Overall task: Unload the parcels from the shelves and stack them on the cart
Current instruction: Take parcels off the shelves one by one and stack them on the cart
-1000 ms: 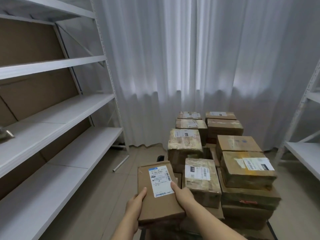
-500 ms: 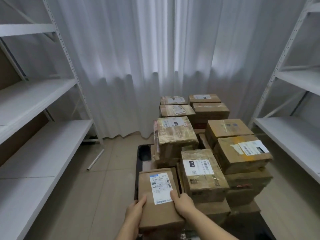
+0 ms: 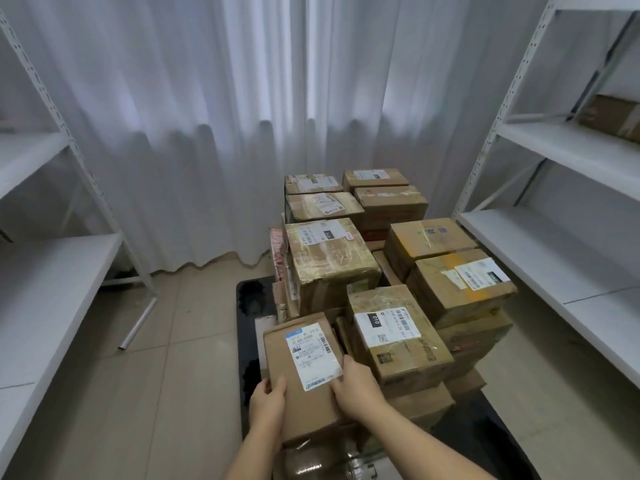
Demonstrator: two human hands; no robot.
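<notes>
Holding the flat parcel (image 3: 304,372) at lower centre of the frame, your left hand (image 3: 266,403) grips its near left edge and your right hand (image 3: 356,386) presses on its near right corner by the label. Its long axis runs away from you, toward the curtain, and it sits at the near left of the stack (image 3: 381,271) on the cart (image 3: 247,306), beside a taller box (image 3: 398,337). Compared with a second ago, the view has swung right: the right shelves (image 3: 554,237) now show, with one parcel left there (image 3: 613,116).
</notes>
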